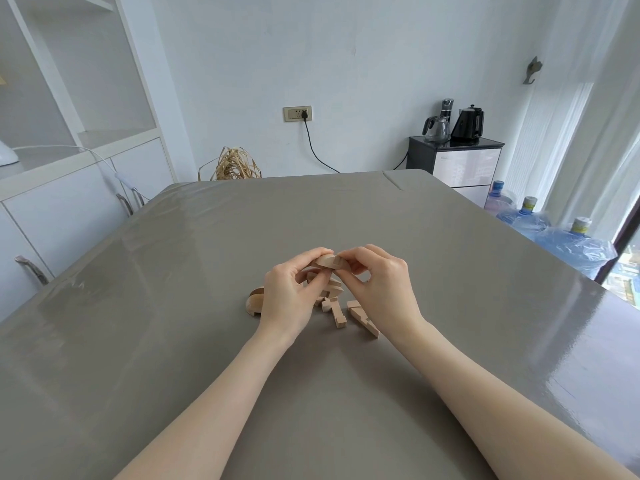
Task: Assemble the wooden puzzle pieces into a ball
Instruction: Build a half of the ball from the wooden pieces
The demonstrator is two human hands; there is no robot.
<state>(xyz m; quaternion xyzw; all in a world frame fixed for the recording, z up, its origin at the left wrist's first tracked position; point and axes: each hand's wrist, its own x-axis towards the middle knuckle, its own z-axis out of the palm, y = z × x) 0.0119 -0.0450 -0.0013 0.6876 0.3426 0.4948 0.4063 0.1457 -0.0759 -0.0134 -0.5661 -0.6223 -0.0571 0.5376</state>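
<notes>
Two hands meet over a loose heap of wooden pieces (329,296) near the middle of the grey table (207,341), and between them they hold one curved piece (327,262) lifted just above the heap. The left hand (289,296) pinches its left end between thumb and curled fingers; the right hand (384,285) pinches the right end the same way. Held from both ends like this, the piece shows its notched face upward, which probably lets the person read how it should interlock before fitting it.

The heap itself sits directly below the lifted piece, partly hidden by the fingers, so I cannot tell how many pieces it has or whether any are already joined. Just left of the heap, beside the left wrist, lies a rounded shell piece (254,304). Just right of the heap, below the right hand, lie a slim notched bar (338,315) and a longer stepped bar (363,318), apart from each other. Keeping them spread close around the heap likely keeps each shape within easy reach. No ball is formed yet; the assembly looks to be at an early stage.
</notes>
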